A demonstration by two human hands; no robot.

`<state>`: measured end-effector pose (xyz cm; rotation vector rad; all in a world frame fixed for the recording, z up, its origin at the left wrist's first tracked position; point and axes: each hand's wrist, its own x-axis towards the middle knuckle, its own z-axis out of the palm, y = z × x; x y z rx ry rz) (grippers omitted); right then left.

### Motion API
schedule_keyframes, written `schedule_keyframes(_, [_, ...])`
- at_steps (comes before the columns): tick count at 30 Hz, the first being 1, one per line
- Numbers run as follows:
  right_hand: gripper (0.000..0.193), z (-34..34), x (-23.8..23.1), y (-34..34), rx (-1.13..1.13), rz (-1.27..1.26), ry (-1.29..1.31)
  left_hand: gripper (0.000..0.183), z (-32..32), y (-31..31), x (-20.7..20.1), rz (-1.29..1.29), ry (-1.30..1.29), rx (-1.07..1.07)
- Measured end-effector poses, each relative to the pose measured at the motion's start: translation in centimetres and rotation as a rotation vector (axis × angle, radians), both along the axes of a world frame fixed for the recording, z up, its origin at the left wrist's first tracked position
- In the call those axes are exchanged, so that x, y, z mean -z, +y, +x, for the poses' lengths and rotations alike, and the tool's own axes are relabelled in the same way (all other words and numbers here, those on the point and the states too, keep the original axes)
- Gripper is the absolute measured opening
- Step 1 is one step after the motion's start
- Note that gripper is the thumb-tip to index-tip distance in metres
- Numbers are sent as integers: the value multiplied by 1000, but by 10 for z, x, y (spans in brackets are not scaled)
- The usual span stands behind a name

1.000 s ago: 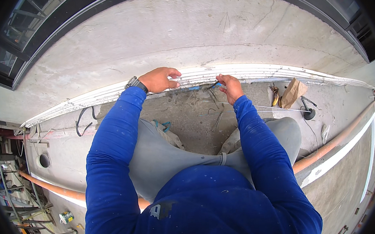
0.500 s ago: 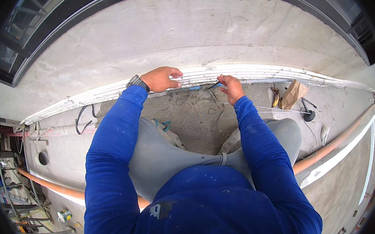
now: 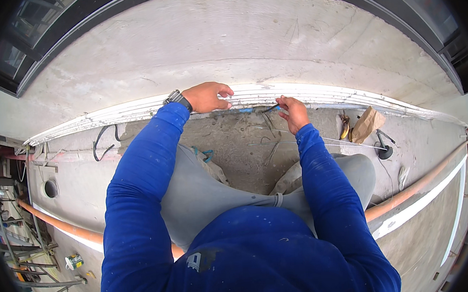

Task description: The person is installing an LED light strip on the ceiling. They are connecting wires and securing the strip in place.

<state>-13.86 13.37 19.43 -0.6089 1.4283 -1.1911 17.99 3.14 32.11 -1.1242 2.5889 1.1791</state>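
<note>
Head view, listed near to far.

Blue long-sleeved top and grey trousers: the person's own, filling the lower frame, knees bent over a rough concrete floor (image 3: 234,146).

Orange pipe (image 3: 60,226): runs along the floor edge behind and to both sides of the person.

Loose thin metal wires (image 3: 277,143): lying on the floor between the knees and the wall.

Left hand (image 3: 207,97): wristwatch (image 3: 176,98) at the wrist, fingers curled over and pressed onto the white strip (image 3: 134,109), a long pale band running along the foot of the wall. Nothing separate seen in its grasp.

Right hand (image 3: 294,112): closed in a pinch around a thin dark tool or wire end (image 3: 271,110), its tip at the strip's lower edge, beside a small blue mark (image 3: 246,110). What exactly it is cannot be told.

Brown paper bag (image 3: 367,125) and small dark tools beside it: on the floor to the right, well apart from the hands.

Concrete wall (image 3: 227,43): bare, rising behind the strip.

Progress, as a judgement: the strip appears laid along the whole visible wall foot; work at the spot between the hands looks unfinished, and the spare wires remain unused.
</note>
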Motion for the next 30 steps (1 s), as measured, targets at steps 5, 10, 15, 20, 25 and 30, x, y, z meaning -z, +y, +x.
schedule_keyframes(5, [32,-2,1,-1,8,4,11,57,-2,1,-1,-6,-19,-4])
schedule_keyframes(10, [33,-2,0,-2,16,6,17,56,-3,2,-4,-2,-24,-1])
schedule_keyframes(15, [34,-1,0,-2,14,1,14,56,-1,1,-1,-4,-10,0])
schedule_keyframes(20, [34,-1,0,-2,4,2,23,55,-5,4,-9,-5,-58,6])
schedule_keyframes(25, [34,-2,1,-4,-6,4,27,55,-5,4,-9,-6,-59,-6])
schedule_keyframes(30, [33,-1,2,-4,-4,2,27,55,-6,4,-9,-13,-69,-12])
